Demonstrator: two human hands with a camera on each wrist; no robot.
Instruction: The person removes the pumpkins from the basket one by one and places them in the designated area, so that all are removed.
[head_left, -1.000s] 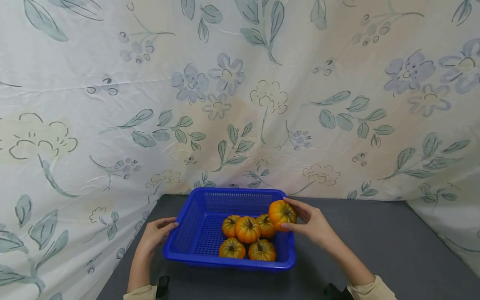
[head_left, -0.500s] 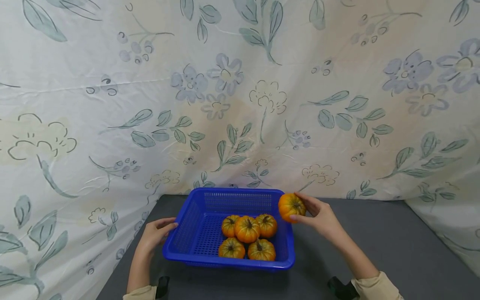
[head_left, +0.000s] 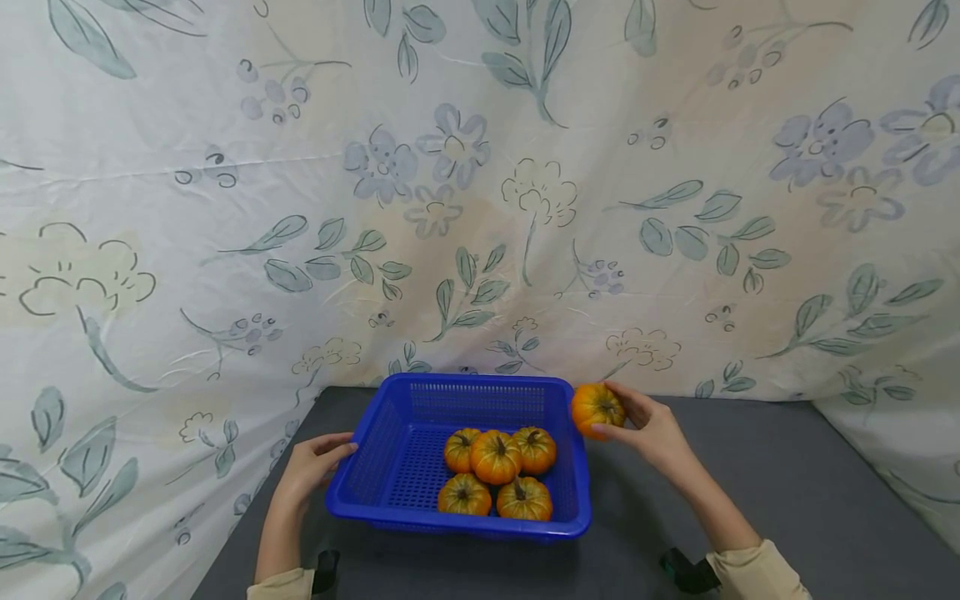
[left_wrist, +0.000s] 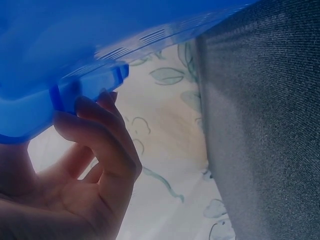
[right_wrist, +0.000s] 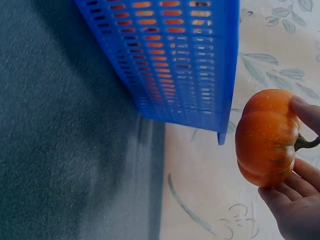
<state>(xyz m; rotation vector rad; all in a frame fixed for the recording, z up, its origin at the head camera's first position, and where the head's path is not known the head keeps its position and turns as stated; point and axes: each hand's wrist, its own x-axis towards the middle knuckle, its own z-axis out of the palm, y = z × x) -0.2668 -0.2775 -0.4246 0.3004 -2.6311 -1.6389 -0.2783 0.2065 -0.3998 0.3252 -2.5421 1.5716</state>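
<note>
My right hand [head_left: 651, 427] grips a small orange pumpkin [head_left: 597, 410] between thumb and fingers, just outside the right rim of a blue plastic basket [head_left: 405, 527]. In the right wrist view the pumpkin [right_wrist: 267, 137] has its dark stem turned toward the palm, beside the slotted basket wall [right_wrist: 175, 65]. On the other side, my left hand [head_left: 306, 468] holds the basket's left rim. The left wrist view shows the left fingers [left_wrist: 95, 130] curled up under that rim [left_wrist: 85, 90]. Several more pumpkins [head_left: 495, 458] lie in the basket's right half.
A dark grey cloth-covered table [head_left: 750, 483] carries the basket and stretches off to the right. Behind it and along the left hangs a pale curtain [head_left: 540, 250] printed with leaves and flowers.
The pumpkin in my right hand has moved right and slightly up, from over the basket's right side to outside its rim. My left hand and the basket stay in place.
</note>
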